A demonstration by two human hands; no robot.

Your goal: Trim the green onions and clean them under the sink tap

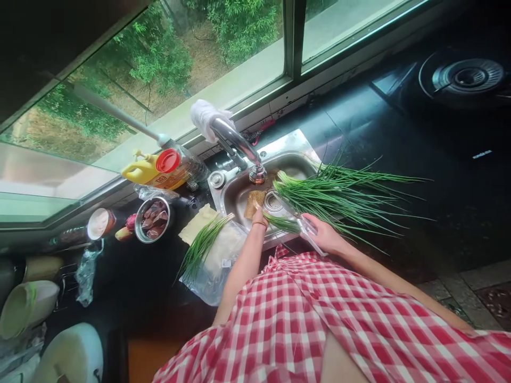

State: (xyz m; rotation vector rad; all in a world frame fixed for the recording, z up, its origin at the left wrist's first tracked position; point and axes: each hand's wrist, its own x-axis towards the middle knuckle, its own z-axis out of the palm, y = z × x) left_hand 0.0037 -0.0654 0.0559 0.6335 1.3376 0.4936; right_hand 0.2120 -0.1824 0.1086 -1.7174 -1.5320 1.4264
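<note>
Over the sink's near side, my left hand is closed around a few green onions, root ends by the fingers and leaves pointing right. My right hand grips what look like pale-handled scissors; their blade end reaches up-left over the sink, close to the leaves. A large bunch of green onions lies across the sink's right side, spreading onto the counter. A smaller bunch of green onions rests on a pale sheet and clear plastic bag left of the sink. My left fingers are partly hidden.
A brownish pad lies in the steel sink beneath the faucet. To the left stand a yellow jug, a red-lidded bottle and a metal bowl of dark red pieces. A stove burner is at the far right.
</note>
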